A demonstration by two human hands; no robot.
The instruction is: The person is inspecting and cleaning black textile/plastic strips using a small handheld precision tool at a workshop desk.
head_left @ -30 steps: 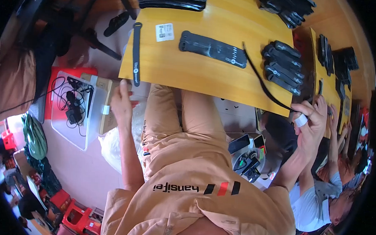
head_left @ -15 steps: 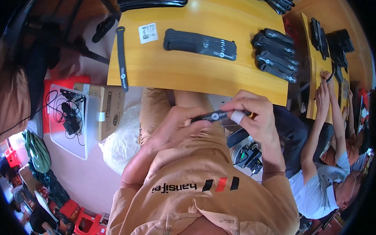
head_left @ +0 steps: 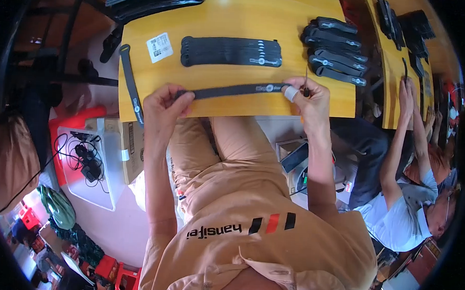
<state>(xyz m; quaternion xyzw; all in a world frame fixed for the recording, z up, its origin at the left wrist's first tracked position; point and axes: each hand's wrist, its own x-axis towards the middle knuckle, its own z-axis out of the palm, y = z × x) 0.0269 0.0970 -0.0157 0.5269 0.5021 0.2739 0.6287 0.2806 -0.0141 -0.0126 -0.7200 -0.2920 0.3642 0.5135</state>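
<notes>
A black strap with a white printed mark is stretched nearly level above the near edge of the yellow table. My left hand pinches its left end between thumb and fingers. At the other end, my right hand grips the strap; a white wrap is on one finger. A thin, dark pointed tool also sticks up from that hand, its kind unclear. Just beyond the strap lies a flat stack of similar straps. Another single strap lies along the table's left edge.
Folded strap bundles are piled at the right, and a taller black stack stands far left. A white label lies on the table. Below left is a clear bin with cables. A co-worker's arms reach over another table at right.
Both my hands have moved up from over my lap to the table edge. They have spread apart, and the strap between them is now drawn out straight.
</notes>
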